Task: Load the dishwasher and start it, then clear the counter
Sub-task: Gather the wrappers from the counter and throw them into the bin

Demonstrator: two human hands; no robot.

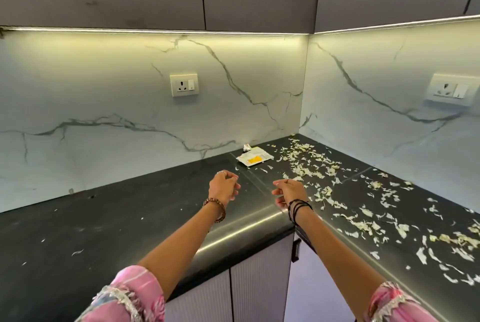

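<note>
Fingers of left hand [224,186] and right hand [288,190] hang loosely curled, holding nothing, above the worktop [130,217]; scattered peelings [337,191] lie just beyond the right fingers.

Both arms reach forward and a little inward, bare from the pink sleeves up to the wrists, so that the two hands come near each other but stay apart. The left hand [224,186] has its back toward the camera, with a bead bracelet on the wrist and a ring on one finger; its fingers are loosely curled downward and nothing can be seen inside them. The right hand [288,191] also hangs with the fingers bent down and relaxed — dark threads are wound around its wrist — and it holds nothing visible.
</note>
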